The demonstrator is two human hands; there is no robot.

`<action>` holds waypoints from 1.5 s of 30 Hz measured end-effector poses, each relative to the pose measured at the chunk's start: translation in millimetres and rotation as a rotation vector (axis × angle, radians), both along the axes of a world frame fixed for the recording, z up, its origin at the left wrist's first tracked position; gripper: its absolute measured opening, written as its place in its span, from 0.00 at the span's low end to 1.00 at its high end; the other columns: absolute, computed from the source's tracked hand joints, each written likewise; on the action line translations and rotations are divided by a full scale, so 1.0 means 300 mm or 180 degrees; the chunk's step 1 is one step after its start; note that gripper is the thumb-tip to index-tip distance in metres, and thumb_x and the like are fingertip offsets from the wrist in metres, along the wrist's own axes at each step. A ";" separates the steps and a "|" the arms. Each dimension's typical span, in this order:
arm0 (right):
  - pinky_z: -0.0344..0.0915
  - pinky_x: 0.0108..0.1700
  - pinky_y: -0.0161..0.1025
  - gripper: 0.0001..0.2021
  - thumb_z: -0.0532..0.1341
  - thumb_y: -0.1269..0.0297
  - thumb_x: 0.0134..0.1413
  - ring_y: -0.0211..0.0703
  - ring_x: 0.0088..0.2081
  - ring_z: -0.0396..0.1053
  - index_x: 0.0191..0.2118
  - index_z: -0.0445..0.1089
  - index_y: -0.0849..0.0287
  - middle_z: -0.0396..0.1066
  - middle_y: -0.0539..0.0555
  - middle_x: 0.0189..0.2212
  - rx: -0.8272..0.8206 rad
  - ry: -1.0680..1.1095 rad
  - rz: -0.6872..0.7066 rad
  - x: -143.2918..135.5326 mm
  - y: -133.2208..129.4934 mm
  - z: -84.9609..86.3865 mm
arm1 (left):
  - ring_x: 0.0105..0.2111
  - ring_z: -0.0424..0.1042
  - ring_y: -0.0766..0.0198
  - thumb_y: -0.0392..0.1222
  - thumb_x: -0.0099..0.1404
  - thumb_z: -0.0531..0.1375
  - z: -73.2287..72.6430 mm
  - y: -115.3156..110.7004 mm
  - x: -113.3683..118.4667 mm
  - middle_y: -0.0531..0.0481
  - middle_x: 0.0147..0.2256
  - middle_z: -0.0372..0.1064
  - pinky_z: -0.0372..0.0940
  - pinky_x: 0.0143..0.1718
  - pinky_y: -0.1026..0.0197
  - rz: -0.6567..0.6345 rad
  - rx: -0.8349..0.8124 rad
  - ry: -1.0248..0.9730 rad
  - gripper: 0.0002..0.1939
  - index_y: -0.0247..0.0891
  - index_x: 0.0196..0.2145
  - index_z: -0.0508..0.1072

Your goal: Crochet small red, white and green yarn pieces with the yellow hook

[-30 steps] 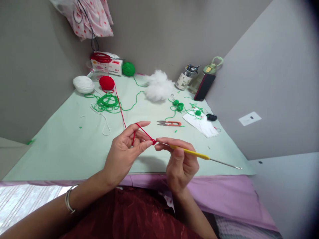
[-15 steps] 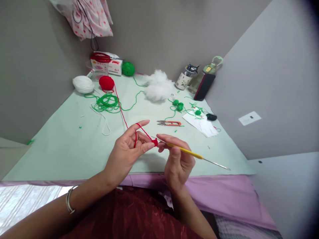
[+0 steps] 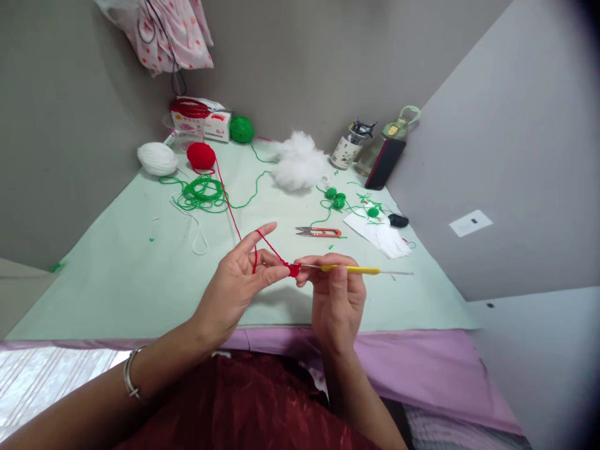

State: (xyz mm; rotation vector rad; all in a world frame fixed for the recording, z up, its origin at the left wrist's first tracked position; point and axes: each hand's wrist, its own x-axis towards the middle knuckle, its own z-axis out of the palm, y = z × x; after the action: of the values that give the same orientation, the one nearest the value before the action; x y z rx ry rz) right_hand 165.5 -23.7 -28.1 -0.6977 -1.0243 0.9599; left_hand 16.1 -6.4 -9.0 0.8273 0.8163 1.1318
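Pale-green tabletop [image 3: 117, 275] | 1 red yarn ball [image 3: 201, 155] | orange snips [image 3: 328, 233] | white fluff [image 3: 300, 164]

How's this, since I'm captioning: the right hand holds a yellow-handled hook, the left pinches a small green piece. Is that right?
Not quite: the head view shows the small piece is red, not green. The left hand pinches it and the right hand holds the yellow-handled hook.
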 end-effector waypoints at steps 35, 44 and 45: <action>0.58 0.20 0.29 0.10 0.62 0.58 0.68 0.28 0.17 0.62 0.36 0.76 0.55 0.81 0.51 0.32 -0.0106 0.0214 0.0545 0.038 0.048 0.095 | 0.18 0.48 0.69 0.69 0.65 0.60 0.175 0.107 -0.085 0.53 0.25 0.59 0.49 0.10 0.67 -0.1034 0.0190 -0.0733 0.27 0.42 0.26 0.70; 0.64 0.24 0.32 0.10 0.61 0.58 0.69 0.31 0.19 0.66 0.38 0.76 0.54 0.82 0.52 0.34 0.0134 -0.0009 0.0081 0.040 0.042 0.072 | 0.68 0.56 0.46 0.66 0.67 0.61 0.196 0.063 -0.091 0.49 0.48 0.81 0.29 0.73 0.42 0.0491 0.2382 0.1178 0.26 0.47 0.21 0.82; 0.65 0.24 0.33 0.10 0.61 0.58 0.69 0.31 0.20 0.67 0.38 0.77 0.54 0.82 0.52 0.35 0.0168 -0.0098 -0.0016 0.039 0.040 0.071 | 0.69 0.54 0.45 0.63 0.68 0.62 0.166 0.062 -0.078 0.49 0.51 0.80 0.25 0.73 0.42 0.0408 0.2456 0.1566 0.21 0.49 0.27 0.85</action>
State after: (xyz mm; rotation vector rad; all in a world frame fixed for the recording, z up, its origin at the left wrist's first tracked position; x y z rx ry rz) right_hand 177.0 -11.6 -6.9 -0.6726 -1.0709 0.9170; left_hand -7.4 12.2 40.7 1.7644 0.8364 1.4002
